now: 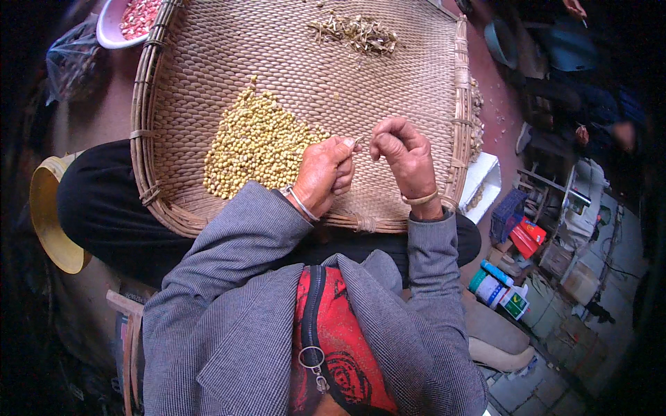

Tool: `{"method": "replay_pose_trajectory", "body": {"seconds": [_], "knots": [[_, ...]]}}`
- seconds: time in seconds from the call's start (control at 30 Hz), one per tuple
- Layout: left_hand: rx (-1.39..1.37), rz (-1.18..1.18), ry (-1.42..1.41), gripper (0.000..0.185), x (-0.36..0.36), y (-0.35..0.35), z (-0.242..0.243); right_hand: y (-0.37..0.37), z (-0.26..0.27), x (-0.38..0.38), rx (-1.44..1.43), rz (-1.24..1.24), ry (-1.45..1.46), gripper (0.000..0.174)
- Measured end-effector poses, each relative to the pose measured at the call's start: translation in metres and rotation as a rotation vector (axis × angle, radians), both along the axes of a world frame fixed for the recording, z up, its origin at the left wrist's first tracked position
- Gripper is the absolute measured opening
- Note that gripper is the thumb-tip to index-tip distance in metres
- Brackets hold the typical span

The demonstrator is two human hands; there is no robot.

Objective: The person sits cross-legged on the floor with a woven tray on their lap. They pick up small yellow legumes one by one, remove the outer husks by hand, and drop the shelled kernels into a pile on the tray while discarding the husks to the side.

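Observation:
Across the lap lies a woven wicker winnowing tray [364, 223] with a bound rim. My left hand [325, 169] is above the tray's near part, thumb and forefinger pinching a small dry pod piece [359, 140]. To its right, my right hand [406, 151] is raised with curled fingers, thumb near the forefinger; whether something tiny is between them cannot be told. A heap of yellow soybeans [255, 145] spreads on the tray left of my left hand, partly hidden by that hand and sleeve. Dry broken pods and stalks [364, 35] form a small pile at the tray's far side.
Beyond the tray's left rim are a pale basin [107, 31] with red-and-white pieces and a clear plastic bag [73, 67]. A yellow container [44, 218] stands by the left knee. A white foam box [484, 182] sits at the right rim. Another person's hand [575, 8] shows top right.

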State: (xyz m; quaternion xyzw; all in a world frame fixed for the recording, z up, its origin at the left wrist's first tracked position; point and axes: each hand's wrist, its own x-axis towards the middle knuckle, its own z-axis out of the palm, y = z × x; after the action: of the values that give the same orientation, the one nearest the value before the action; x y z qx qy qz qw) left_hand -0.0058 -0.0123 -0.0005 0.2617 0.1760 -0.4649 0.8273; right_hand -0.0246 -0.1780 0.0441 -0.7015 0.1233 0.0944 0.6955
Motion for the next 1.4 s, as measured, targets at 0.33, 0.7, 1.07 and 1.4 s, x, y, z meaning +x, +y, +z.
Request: {"method": "replay_pose_trajectory", "body": {"seconds": [0.33, 0.7, 1.07, 1.4], "knots": [[-0.23, 0.072, 0.037, 0.016, -0.003, 0.003, -0.014, 0.037, 0.021, -0.001, -0.745, 0.42, -0.63, 0.025], [-0.097, 0.035, -0.015, 0.019, 0.002, 0.001, 0.007, 0.016, 0.001, -0.007, -0.124, -0.213, 0.079, 0.018], [0.349, 0.11, -0.527, 0.021, 0.001, -0.003, 0.007, 0.022, -0.012, -0.011, 0.03, -0.159, 0.053, 0.017], [0.486, 0.164, -0.642, 0.023, 0.0, -0.004, 0.009, 0.025, -0.016, -0.014, 0.119, -0.168, 0.059, 0.015]]}}
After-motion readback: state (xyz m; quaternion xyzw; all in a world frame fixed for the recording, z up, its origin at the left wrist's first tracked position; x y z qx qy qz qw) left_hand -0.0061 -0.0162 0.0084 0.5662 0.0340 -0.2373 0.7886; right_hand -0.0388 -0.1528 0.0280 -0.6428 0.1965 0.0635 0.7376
